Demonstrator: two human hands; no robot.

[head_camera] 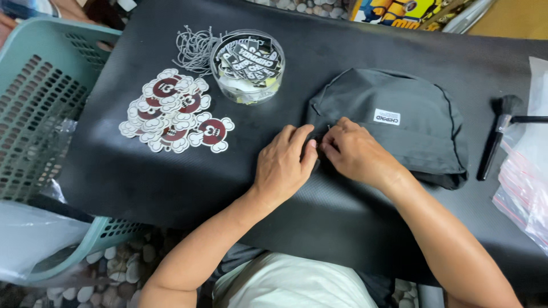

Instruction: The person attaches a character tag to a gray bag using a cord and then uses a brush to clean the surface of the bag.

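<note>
A dark grey fabric cap (pixel 394 122) with a small white label lies on a black mat (pixel 171 182). My left hand (pixel 285 162) and my right hand (pixel 354 151) meet at the cap's near left edge, fingertips pinching the fabric there. What exactly sits between the fingertips is too small to tell. A pile of red and white die-cut tags (pixel 174 111) lies to the left of my hands. A round clear tub (pixel 247 65) of black and white tags stands behind them.
A bundle of white strings (pixel 194 48) lies beside the tub. A teal plastic basket (pixel 40 114) stands at the left, with clear plastic near its front. A black brush (pixel 499 134) and clear zip bags (pixel 528 182) lie at the right.
</note>
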